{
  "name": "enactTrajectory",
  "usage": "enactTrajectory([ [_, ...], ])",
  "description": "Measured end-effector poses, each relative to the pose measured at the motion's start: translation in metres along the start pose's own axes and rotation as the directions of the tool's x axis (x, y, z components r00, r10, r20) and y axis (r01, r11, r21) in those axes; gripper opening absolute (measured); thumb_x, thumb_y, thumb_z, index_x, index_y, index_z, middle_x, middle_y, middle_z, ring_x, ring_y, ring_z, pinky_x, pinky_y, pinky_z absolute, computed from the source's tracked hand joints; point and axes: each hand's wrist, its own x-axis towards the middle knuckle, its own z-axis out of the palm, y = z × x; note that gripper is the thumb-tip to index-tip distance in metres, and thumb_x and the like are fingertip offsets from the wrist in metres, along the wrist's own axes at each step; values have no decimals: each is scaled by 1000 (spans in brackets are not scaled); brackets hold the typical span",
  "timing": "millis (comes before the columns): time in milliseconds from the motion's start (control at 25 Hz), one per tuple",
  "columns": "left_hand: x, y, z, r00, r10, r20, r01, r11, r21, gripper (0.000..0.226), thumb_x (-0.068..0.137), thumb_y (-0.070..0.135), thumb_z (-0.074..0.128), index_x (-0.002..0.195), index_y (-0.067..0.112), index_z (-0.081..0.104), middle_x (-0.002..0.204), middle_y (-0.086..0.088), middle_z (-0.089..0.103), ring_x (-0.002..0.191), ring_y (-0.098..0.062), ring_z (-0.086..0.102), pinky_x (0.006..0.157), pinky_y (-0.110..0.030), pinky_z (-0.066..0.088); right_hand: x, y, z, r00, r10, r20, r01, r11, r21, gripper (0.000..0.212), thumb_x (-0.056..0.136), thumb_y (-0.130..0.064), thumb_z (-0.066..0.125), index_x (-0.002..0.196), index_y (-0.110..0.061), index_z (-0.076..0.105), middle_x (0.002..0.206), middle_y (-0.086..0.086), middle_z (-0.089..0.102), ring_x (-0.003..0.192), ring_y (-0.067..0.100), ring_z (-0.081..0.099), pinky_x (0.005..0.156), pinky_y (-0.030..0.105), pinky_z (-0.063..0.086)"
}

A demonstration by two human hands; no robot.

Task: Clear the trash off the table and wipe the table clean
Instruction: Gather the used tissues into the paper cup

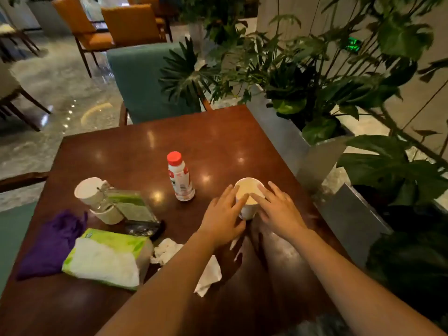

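Observation:
A white paper cup stands upright on the dark wooden table, right of centre. My left hand and my right hand rest on its rim from either side, fingers spread, index fingers reaching over the mouth. A small white bottle with a red cap stands just left of the cup. Crumpled white tissues and a flat tissue lie near my left forearm. A tipped white cup lies at the left.
A green tissue pack and a purple cloth lie at the front left, with a clear stand behind them. A teal chair faces the far edge. A metal planter with leafy plants borders the right side.

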Motion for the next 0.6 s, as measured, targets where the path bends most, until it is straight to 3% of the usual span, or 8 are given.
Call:
enactTrajectory([
  [120,2,2,14,986,-33,161,24,998,59,71,92,43,45,148,30,5,159,-4,-5,145,-22,-7,115,-44,17,0,12,12,997,-22,68,18,998,56,45,91,-20,52,135,-22,45,151,6,31,140,33,21,104,48,32],
  [200,-1,1,22,987,-48,154,41,998,49,73,91,42,47,148,31,3,159,-3,-6,145,-22,-6,114,-42,18,0,14,19,999,-37,11,36,990,140,36,87,-13,60,124,-13,58,139,14,47,130,38,39,97,49,41],
  [320,-7,4,26,989,-36,142,37,999,-8,72,90,40,49,148,31,7,159,-3,-4,145,-21,-3,114,-42,20,-3,12,24,985,-32,-167,69,974,215,19,74,-3,73,93,-5,71,107,15,68,99,37,63,80,45,52],
  [440,-23,9,22,997,-70,29,74,983,-169,71,87,36,56,147,29,17,158,-2,5,145,-19,7,112,-41,30,-4,0,18,952,-49,-301,133,955,264,16,66,3,79,78,-3,72,93,14,72,85,34,68,73,40,55],
  [600,-68,6,16,961,-254,-107,169,850,-499,97,80,28,68,147,37,-1,158,12,1,143,-4,8,111,-22,26,-12,-32,7,932,-69,-355,205,910,361,11,71,-3,75,82,-5,73,98,9,72,91,28,67,80,31,51],
])
